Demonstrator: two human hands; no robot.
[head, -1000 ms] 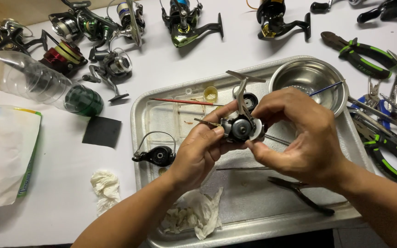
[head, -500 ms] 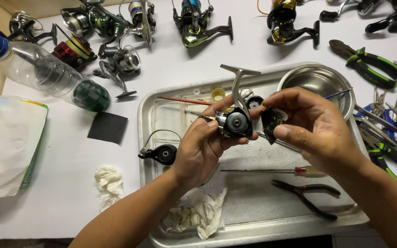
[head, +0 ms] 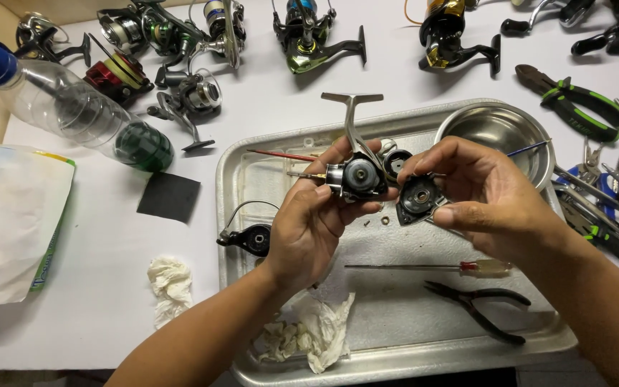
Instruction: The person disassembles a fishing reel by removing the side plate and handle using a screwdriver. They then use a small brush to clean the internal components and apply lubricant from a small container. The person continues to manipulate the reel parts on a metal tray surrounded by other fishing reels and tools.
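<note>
1. Your left hand [head: 317,222] grasps the reel body [head: 356,175] above the tray's [head: 395,358] far edge; hold it steady.
2. Your right hand [head: 485,201] pinches the side cover [head: 417,199] just beside it; keep it level.

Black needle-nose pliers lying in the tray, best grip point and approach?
Grip the pliers from above, across the two curved handles at the left end. They lie flat on the metal tray, handles spread, with bare tray around them. The screwdriver lies just behind, so approaching from the near rim looks safest.

One head-worn camera looks steeply down, close over the metal tray [head: 252,154] and white table [head: 109,236].
</note>
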